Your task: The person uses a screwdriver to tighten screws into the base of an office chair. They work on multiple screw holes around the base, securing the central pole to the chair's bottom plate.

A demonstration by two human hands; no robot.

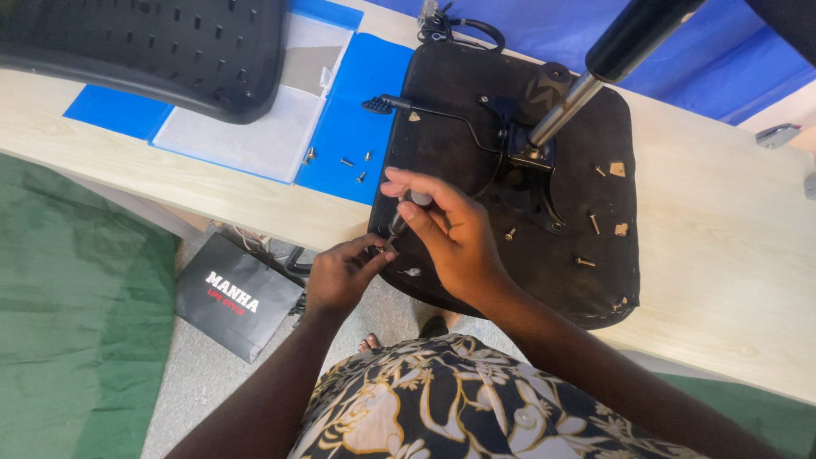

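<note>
Evidently a screw is being driven at the near-left corner of the upturned seat (510,183) on the table (722,255): right hand (450,238) grips the screwdriver (406,212), left hand (340,272) pinches the spot beneath; next, steady turning

A black rectangular paper bag (238,297) with white and red lettering is lying on the grey floor at seven o'clock, beside the table edge.
</note>
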